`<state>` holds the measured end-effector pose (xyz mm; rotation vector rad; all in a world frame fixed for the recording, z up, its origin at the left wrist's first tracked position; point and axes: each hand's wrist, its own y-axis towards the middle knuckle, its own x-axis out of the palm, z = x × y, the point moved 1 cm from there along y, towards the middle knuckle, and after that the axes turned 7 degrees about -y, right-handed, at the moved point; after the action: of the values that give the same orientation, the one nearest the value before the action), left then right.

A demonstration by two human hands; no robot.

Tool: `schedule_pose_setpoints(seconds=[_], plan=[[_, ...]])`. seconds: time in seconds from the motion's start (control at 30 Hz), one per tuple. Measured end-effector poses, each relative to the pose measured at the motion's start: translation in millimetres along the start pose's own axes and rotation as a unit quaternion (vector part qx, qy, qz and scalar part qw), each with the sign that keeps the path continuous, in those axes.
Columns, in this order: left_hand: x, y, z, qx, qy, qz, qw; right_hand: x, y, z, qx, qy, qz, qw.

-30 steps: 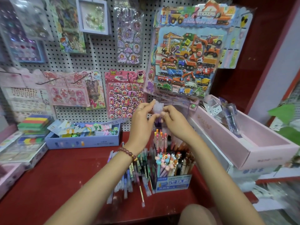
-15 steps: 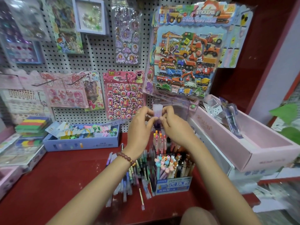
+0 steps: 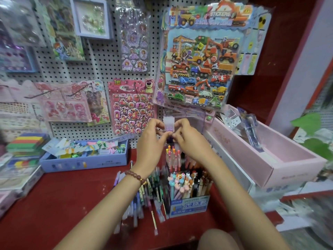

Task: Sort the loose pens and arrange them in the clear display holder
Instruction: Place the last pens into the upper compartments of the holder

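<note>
Loose pens (image 3: 144, 193) are piled on the red shelf (image 3: 54, 204), left of the clear display holder (image 3: 191, 115). A pale purple item (image 3: 168, 123) is pinched between left hand (image 3: 151, 141) and right hand (image 3: 191, 139) fingertips, at the holder's top.

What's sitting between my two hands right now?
A small pale purple piece, pinched from both sides by the left hand and right hand; the head view shows it.
</note>
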<state>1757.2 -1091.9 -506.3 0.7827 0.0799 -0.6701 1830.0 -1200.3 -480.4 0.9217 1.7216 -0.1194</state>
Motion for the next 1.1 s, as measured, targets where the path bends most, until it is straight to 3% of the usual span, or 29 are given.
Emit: schedule_pose_setpoints(seconds=[0.2,0.47,0.57,0.7,0.93,1.1], plan=[[-7,0,0,-0.008,-0.006,-0.022,1.000,-4,-5,0,-0.011,0.035,0.005,0.999],[-38,-10,2,-0.004,0.014,-0.064,0.998,-12,-37,-9,-0.047,0.191,0.098,0.975],[-64,-19,-4,0.019,0.028,-0.102,0.994,-7,-53,-26,-0.084,0.284,0.056,0.953],[-101,-38,-38,0.015,0.077,-0.145,0.986,22,-66,-48,-0.114,0.363,-0.062,0.922],[-141,-85,-132,-0.139,0.109,-0.242,0.954,79,-56,-72,-0.079,0.339,-0.171,0.922],[-140,-117,-166,-0.186,0.103,-0.283,0.935,114,-47,-74,-0.024,0.365,-0.195,0.910]])
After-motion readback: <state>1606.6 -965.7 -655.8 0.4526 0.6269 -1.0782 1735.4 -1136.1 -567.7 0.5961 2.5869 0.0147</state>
